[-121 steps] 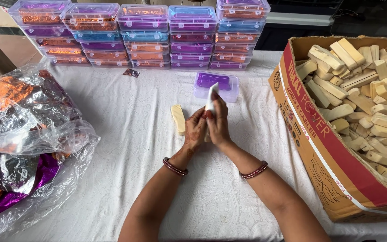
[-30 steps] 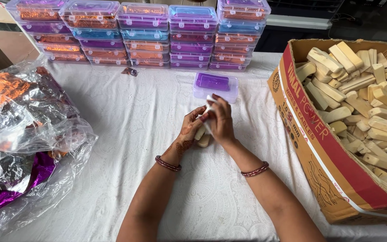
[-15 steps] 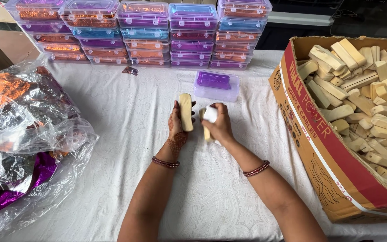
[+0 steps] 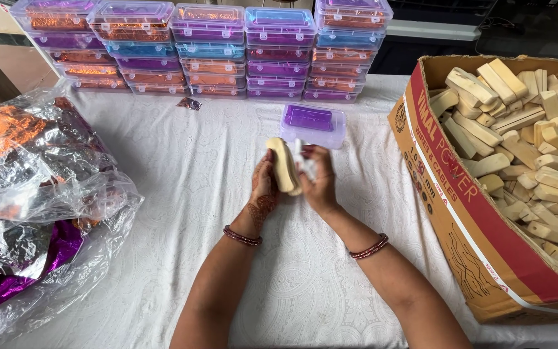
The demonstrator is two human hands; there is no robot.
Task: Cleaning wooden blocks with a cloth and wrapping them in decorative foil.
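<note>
Hands, left point(image 4: 263, 187) and right point(image 4: 318, 184), both pinching one pale bar point(image 4: 283, 165), beside one purple-lidded box point(image 4: 312, 125).

Rows of clear plastic boxes point(image 4: 208, 48) with purple, blue and pink lids are standing stacked along the far edge of the table, showing orange and purple foil inside; a small scrap of foil point(image 4: 189, 103) is lying just in front of them; a white patterned tablecloth point(image 4: 182, 194) is covering the table; at the left a heap of clear plastic bags point(image 4: 33, 194) is sagging over the edge, holding crumpled orange and purple foil; at the right an open cardboard carton point(image 4: 479, 213) with a red band is sitting, filled with pale beige blocks point(image 4: 524, 142) piled loosely.
</note>
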